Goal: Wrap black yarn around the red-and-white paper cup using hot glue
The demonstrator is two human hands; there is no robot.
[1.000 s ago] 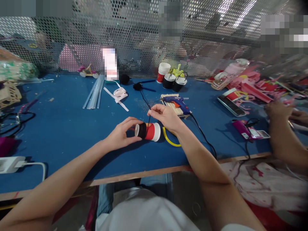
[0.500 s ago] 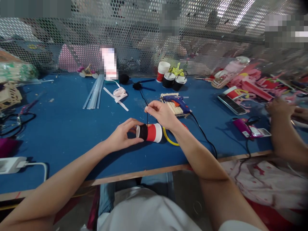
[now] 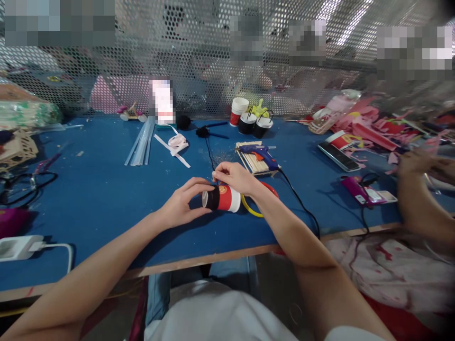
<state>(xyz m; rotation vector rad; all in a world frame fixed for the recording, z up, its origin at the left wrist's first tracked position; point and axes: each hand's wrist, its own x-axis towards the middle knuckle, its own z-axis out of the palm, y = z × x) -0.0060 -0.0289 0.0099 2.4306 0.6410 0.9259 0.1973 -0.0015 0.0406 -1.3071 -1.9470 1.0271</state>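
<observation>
One paper cup, red and white, is held on its side at a blue tabletop, a black band of winding around its narrower end. The left hand grips it at that end, fingers curved around, thumb on the near side. Fingers of the right hand, pinched narrow, hold a black cord just above the cup.

The cord runs away beyond the right fingers to a dark ball of yarn, near two blue rods. Left of the yarn, farther out from the left fingers, lie a coil of white ribbon and a fan of translucent sticks.

Just beyond and to the right of the right fingers, a blue glue gun rests on a raft of wooden sticks. A yellow ring lies beside the cup, partly hidden under the right forearm. Well beyond the fingers, near a perforated metal screen, stand a stack of white-and-red cups and two black-wrapped cups with thin dark handles.

Well to the right of both hands, past a dark-screened phone, a co-worker's hand is at work near pink scraps; what it holds cannot be made out.
</observation>
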